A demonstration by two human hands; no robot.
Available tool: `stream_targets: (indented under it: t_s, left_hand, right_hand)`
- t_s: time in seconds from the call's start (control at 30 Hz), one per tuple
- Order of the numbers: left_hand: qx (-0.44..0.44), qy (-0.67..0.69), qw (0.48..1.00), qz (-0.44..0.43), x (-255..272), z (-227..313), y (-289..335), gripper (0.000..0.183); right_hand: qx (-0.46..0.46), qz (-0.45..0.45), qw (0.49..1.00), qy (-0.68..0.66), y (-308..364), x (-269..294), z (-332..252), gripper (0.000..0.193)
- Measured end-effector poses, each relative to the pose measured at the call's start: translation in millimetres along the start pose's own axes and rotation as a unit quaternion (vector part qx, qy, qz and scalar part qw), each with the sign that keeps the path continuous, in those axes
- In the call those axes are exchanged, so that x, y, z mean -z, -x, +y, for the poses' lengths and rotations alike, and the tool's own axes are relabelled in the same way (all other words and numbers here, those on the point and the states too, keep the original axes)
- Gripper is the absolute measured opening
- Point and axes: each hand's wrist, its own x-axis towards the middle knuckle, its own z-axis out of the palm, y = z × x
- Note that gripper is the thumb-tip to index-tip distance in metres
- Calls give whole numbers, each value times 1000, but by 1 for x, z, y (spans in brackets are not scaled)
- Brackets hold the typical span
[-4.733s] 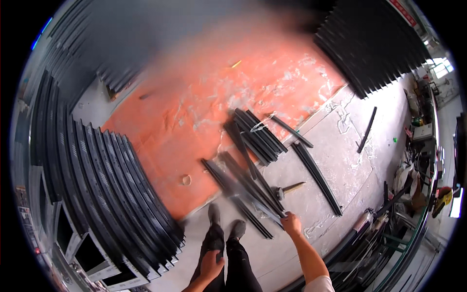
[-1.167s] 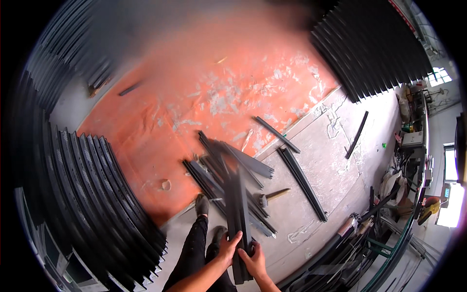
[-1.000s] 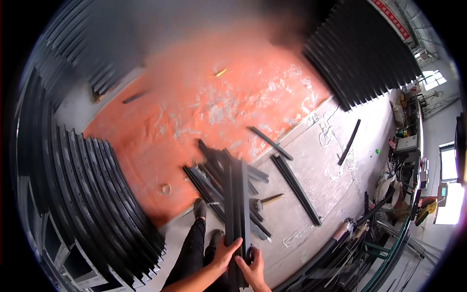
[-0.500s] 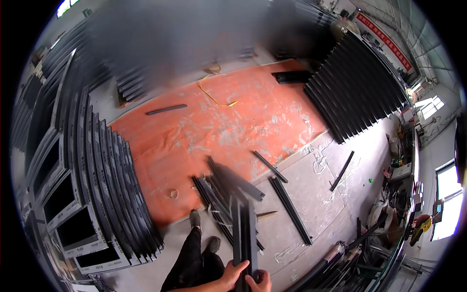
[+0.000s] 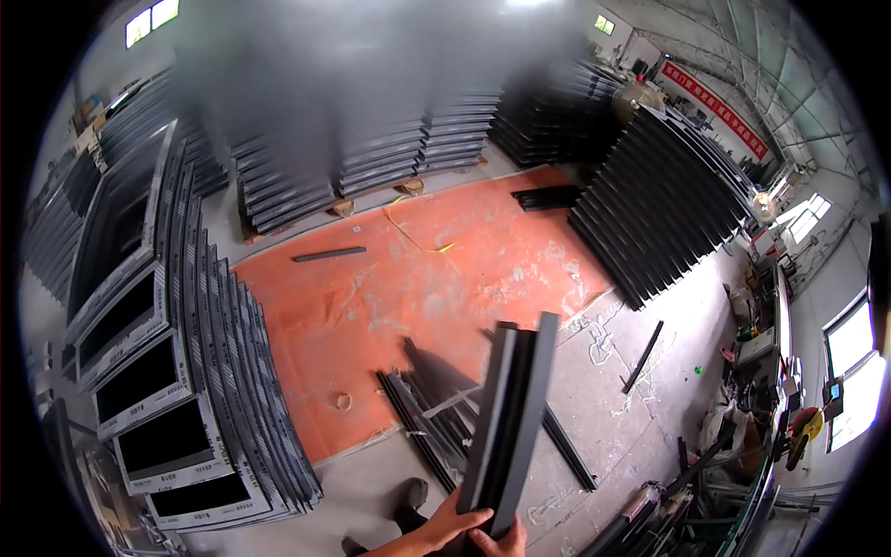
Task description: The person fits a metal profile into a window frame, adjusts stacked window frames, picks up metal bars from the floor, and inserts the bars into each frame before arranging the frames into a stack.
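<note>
At the lower middle, my left hand [image 5: 445,527] and my right hand [image 5: 503,540] are both closed around the near end of a dark metal profile [image 5: 494,436]. It is long and channel-shaped, slants upward away from me, and leans slightly right. Grooves run along its length. Whether it is one piece or several held together, I cannot tell. Just left of it, on the floor, lies a pile of dark profiles [image 5: 401,413] with pale wrapping strips. Behind the held profile another loose bar [image 5: 568,450] is partly hidden.
An orange floor sheet [image 5: 316,325] carries a short dark bar [image 5: 329,253] and a yellow cord [image 5: 408,237]. Stacked window frames [image 5: 200,390] stand at left, a dark profile stack [image 5: 664,204] at right. A thin bar [image 5: 643,356] lies on grey floor before a cluttered bench [image 5: 761,390].
The held profile's far end has risen and swung right, with both hands still closed on it. The view has tilted upward, and my feet have shifted lower in it.
</note>
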Motion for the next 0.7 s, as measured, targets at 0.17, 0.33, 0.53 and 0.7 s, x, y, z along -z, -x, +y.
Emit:
stream_targets:
  t_s: [0.17,0.33,0.53,0.7]
  left_hand:
    - [0,24,1000,15,67,17,72,70]
    - [-94,81,991,45,125,39,190,63]
    - [-158,137,970,126,191,-17,333,67]
    - [-288,221,927,92,205,-61,425,80]
  right_hand:
    - [145,-51,970,187,25,-64,68,82]
    - [359,-95,842,391,106,-132,-24,119]
    - [417,-279,789,355,198,-197,-39,109]
    - [373,-395,759,359,256,-231,-53,95]
